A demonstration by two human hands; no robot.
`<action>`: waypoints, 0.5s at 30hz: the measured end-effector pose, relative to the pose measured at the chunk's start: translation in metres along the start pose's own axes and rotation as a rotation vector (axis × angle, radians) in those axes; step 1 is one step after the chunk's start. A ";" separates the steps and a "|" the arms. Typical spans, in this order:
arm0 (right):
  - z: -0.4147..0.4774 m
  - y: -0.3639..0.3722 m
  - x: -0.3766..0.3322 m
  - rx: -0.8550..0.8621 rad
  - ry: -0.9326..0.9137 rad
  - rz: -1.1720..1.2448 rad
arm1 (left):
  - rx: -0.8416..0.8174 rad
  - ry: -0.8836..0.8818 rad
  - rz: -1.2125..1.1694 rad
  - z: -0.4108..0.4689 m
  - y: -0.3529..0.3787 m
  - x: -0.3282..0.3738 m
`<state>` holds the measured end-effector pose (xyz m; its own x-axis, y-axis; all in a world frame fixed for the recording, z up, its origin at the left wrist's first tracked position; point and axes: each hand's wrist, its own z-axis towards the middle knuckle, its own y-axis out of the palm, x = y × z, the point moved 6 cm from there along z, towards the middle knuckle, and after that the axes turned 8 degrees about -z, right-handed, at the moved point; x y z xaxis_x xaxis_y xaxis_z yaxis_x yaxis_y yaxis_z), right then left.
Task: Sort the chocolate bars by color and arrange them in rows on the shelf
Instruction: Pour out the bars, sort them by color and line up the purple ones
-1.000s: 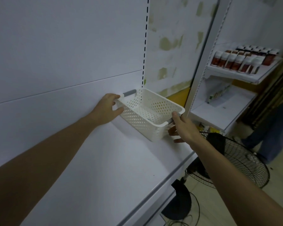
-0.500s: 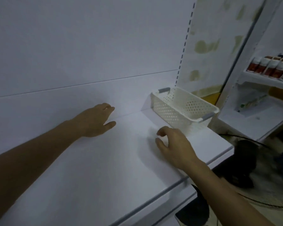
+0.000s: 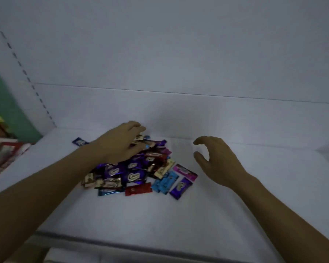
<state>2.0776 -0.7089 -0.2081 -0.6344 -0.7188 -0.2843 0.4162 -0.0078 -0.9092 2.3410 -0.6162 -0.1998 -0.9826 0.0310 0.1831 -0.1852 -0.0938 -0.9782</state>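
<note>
Near edge: grey front strip runs along the white shelf. Two bare forearms enter from the near corners and reach over the shelf.

Mid shelf: chocolate bars lie in one loose unsorted heap, wrappers overlapping.
- Near rim of the heap: red bar lies flat, with a dark blue bar just left of it.
- Near left: beige-brown bars, partly under the purple ones.
- Centre: mostly purple wrappers, stacked several deep.
- Near right: light blue bars side by side, touching a single purple bar; a magenta bar sits just beyond them, at the heap's right edge.

Right hand: held above the shelf just right of the heap, fingers and thumb loosely curved, nothing in it, apart from the bars.

Left hand: palm down on the far part of the heap, fingers bent over the far bars. Cannot tell whether it pinches one or merely rests there.

Farther left: one dark blue bar lies alone, near the left wrist and apart from the heap.

Far: white back panel. Far left: slotted upright, and beside it red-and-white packs, blurred.
</note>
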 end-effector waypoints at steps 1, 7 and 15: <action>0.009 0.009 -0.015 -0.019 -0.024 0.019 | -0.004 -0.032 -0.018 -0.012 -0.001 -0.017; 0.058 0.060 -0.083 -0.142 -0.113 0.087 | -0.012 -0.125 -0.156 -0.054 0.004 -0.105; 0.100 0.122 -0.121 -0.348 -0.127 0.039 | -0.135 -0.065 -0.201 -0.051 0.047 -0.153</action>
<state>2.2698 -0.6922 -0.2540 -0.5275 -0.7947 -0.3004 0.1783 0.2422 -0.9537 2.4838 -0.5744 -0.2787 -0.9258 -0.0286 0.3770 -0.3779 0.0414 -0.9249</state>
